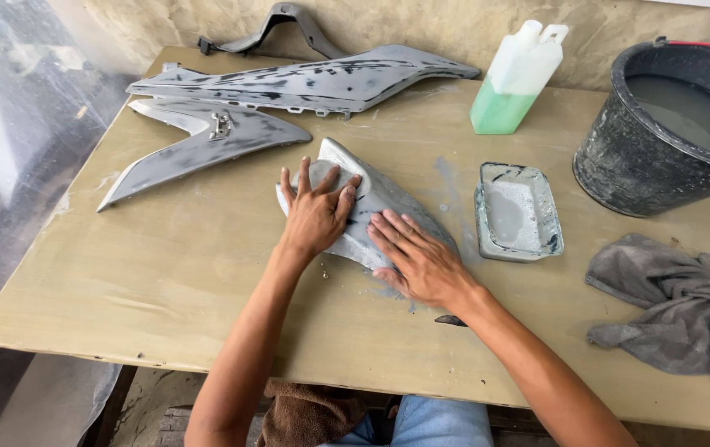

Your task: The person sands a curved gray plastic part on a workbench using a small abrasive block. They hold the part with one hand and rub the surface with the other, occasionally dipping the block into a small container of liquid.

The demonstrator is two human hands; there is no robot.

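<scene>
Your left hand (315, 213) and right hand (418, 263) press flat, fingers spread, gripping nothing, on the grey panel (388, 199) beneath your fingers.

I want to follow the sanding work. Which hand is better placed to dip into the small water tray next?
Probably the right hand. It lies flat on the grey panel, on the side nearer the tray, with open table between. The left hand presses a grey sheet on the panel's far end.
</scene>
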